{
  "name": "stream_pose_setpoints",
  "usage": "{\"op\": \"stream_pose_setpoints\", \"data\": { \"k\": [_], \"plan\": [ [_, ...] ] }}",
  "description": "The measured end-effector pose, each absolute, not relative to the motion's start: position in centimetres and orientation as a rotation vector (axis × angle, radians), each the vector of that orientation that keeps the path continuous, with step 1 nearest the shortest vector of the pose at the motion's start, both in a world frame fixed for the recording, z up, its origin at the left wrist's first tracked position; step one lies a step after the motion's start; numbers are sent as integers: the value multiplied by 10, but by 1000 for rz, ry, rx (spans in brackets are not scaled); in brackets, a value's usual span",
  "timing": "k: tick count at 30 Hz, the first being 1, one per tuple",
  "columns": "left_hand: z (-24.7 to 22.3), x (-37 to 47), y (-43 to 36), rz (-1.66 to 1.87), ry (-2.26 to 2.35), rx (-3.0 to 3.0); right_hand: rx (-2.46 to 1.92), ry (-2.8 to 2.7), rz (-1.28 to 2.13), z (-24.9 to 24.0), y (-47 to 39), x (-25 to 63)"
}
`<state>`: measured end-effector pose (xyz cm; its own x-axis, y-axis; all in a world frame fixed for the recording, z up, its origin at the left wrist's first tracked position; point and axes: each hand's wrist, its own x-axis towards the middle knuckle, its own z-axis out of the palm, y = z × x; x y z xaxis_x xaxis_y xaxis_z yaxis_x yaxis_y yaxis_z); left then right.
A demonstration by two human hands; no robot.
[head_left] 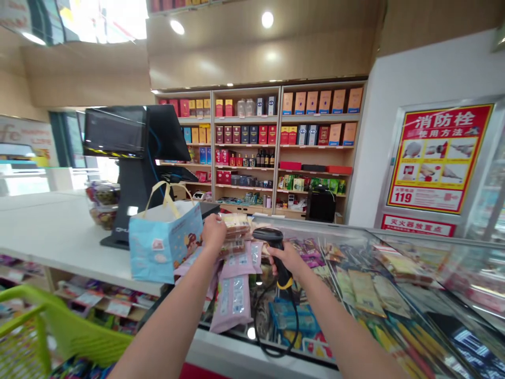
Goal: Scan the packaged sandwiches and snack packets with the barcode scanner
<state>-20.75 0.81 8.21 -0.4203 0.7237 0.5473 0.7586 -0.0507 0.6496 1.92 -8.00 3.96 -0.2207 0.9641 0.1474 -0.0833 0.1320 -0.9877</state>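
A black scanner (268, 235) sits at center frame, its handle wrapped by the fingers of the right hand (290, 259). Just left, a clear packet (235, 222) meets the left hand (215, 231), its fingers bent, their closure impossible to tell. Pink packets (232, 301) lie below; a blue bag (152, 255) stands left of center.

A retail shop, identified by the checkout terminal (134, 179) on the left worktop (47, 216), the handheld barcode scanner (283, 271), the near glass display case (232, 343) of packaged snacks (365, 287), and far shelves (300, 151) of boxed goods (244, 135).
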Motion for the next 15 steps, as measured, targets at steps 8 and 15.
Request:
{"op": "stream_pose_setpoints", "data": {
  "k": [8, 15],
  "plan": [
    [83, -176, 3, -1817, -1568, -1667, -909, -1344, 1274, 36, -82, 31],
    [68, -80, 12, -2038, -1267, -1941, -971, -1217, 1131, 27, -94, 95]
  ]
}}
